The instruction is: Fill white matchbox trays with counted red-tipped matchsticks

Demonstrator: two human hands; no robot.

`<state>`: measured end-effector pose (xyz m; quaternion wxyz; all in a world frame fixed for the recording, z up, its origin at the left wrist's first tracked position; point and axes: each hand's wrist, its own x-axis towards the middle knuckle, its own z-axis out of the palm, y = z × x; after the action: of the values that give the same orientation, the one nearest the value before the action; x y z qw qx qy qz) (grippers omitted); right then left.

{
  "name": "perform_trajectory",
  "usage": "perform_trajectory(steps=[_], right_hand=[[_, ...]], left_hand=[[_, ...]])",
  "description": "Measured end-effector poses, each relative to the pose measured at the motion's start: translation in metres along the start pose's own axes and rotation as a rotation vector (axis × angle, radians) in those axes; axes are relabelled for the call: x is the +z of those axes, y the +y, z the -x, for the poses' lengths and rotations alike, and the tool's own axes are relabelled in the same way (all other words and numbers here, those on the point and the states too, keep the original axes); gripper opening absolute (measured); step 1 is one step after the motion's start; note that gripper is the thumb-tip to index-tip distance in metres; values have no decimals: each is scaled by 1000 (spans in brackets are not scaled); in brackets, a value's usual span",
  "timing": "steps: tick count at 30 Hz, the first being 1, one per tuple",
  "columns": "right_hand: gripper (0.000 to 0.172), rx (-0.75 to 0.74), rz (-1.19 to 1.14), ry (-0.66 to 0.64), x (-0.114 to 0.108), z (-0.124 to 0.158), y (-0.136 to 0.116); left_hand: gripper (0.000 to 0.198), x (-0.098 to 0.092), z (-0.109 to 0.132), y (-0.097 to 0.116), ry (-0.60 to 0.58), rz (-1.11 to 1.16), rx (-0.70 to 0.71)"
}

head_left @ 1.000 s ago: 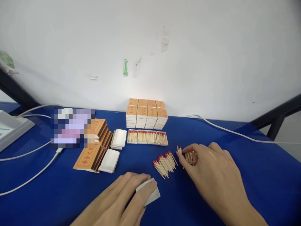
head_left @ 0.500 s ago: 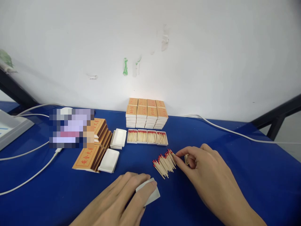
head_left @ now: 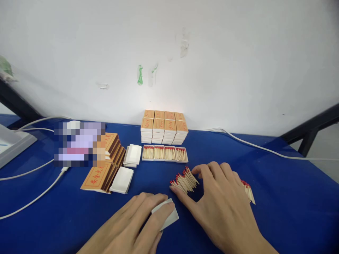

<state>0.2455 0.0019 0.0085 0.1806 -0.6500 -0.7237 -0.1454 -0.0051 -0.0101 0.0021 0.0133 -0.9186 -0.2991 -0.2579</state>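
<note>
My left hand (head_left: pixel 132 225) is closed on a small white matchbox tray (head_left: pixel 169 217), its fingers over the top of it. To the right, my right hand (head_left: pixel 225 197) is open, thumb and index finger spread around a loose pile of red-headed matches (head_left: pixel 185 180). Whether the fingertips press on the matches, I cannot tell. A second group of matches (head_left: pixel 249 193) lies beyond that hand, partly hidden by it. Behind the pile, several trays filled with matches (head_left: pixel 159 153) stand side by side in a row.
Stacked orange matchboxes (head_left: pixel 164 126) stand against the wall. On the left are piles of white trays (head_left: pixel 122 180), flattened-looking orange sleeves (head_left: pixel 97 176) and a blurred-out object (head_left: pixel 79 143). White cables (head_left: pixel 254 151) cross the blue table (head_left: pixel 291 197).
My right hand has moved left and its thumb and index finger have spread from a pinch at the pile's right end to around it. My left hand stays on the tray.
</note>
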Motion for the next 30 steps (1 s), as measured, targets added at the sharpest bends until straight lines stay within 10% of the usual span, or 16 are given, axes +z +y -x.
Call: perform_trajectory(steps=[11,30], right_hand=[[16,-4,-403,-179,4,4,7],[13,-76,-580,-268,-3,-6,20]], left_hand=[[49,-7,-5,-1,-35,26,11],[37,-2,5,-4,-81,132,-141]])
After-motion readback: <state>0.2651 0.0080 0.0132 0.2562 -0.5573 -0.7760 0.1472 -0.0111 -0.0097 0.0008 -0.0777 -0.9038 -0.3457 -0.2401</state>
